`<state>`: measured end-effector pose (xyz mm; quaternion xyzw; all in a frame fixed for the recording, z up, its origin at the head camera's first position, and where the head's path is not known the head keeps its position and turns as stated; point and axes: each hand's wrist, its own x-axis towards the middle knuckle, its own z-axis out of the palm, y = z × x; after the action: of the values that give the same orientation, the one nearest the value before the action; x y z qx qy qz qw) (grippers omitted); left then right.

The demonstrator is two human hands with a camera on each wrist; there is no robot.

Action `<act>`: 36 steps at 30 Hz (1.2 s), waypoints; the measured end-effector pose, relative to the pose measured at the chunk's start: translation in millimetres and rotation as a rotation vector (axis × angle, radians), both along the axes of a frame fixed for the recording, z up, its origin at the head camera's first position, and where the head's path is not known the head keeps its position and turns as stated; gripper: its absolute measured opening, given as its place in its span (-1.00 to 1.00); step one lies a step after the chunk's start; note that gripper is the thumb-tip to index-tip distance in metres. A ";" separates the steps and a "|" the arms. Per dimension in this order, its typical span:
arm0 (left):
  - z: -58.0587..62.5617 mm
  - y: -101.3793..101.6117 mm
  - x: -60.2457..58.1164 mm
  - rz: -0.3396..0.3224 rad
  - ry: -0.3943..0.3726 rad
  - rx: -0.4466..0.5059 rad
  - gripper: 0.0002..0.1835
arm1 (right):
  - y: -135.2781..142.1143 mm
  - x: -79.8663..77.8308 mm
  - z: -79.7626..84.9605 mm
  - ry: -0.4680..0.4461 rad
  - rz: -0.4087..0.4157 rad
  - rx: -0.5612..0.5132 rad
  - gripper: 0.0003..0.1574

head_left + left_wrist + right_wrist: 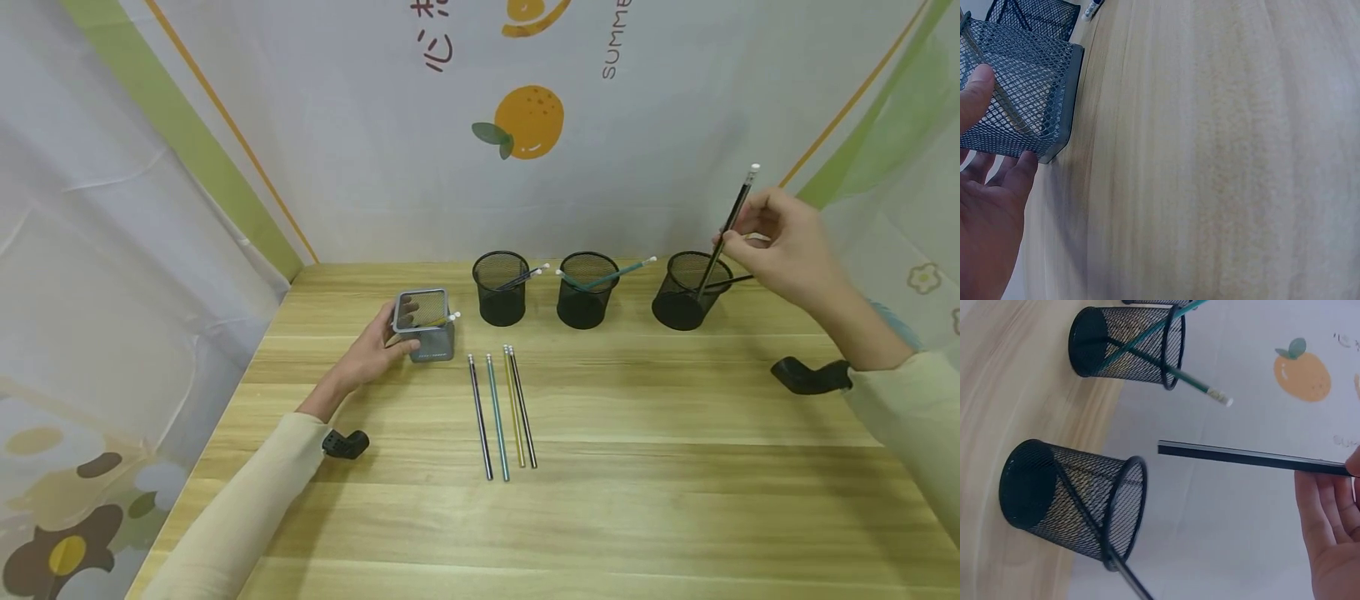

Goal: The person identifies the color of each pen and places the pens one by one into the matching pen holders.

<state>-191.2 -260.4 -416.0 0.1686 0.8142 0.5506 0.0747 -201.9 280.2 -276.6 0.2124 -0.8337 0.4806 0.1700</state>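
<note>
My right hand (787,237) pinches a black pencil (732,215) by its middle, its white eraser end up. In the right wrist view the pencil's lower end stands apart from the rim of the right-hand round black mesh cup (1079,500), above its opening. Another dark pencil (1129,575) leans inside that cup. On the left, my left hand (371,354) holds a square grey mesh pencil holder (432,343), thumb at the front and fingers around its far side. A yellow pencil (431,322) leans in this holder.
Two more round mesh cups stand along the back: one (501,304) with dark pencils, another (582,308) with teal pencils. Several pencils lie on the wooden table (637,500): purple (481,421), teal (498,421), yellow (514,404) and black (524,412). A printed curtain (360,167) hangs behind.
</note>
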 end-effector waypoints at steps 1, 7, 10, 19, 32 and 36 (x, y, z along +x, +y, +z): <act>-0.1 0.0 -0.3 -0.001 0.002 0.000 -0.22 | 1.5 -1.3 -1.3 -0.008 -0.001 -0.015 -0.86; -0.4 0.4 -0.3 0.000 0.005 -0.002 -0.21 | 9.1 -8.6 -9.6 0.000 -0.037 -0.014 -0.86; -0.2 0.5 0.0 -0.001 0.002 0.001 -0.21 | 11.7 -11.4 -12.2 0.000 -0.042 -0.024 -0.86; 0.0 0.1 -0.4 -0.006 0.006 0.011 -0.21 | 17.9 -16.4 -29.5 -0.034 -0.091 0.053 -0.84; 0.1 0.7 0.4 -0.002 0.012 0.003 -0.22 | 12.3 -12.0 -57.3 -0.006 -0.099 0.285 -0.81; -1.0 0.2 -0.3 -0.003 0.016 0.003 -0.23 | 11.8 -11.5 -59.6 0.016 -0.094 0.282 -0.84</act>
<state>-191.4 -260.2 -417.0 0.1742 0.8138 0.5502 0.0686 -213.3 292.1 -336.3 0.1984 -0.9006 0.3486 0.1674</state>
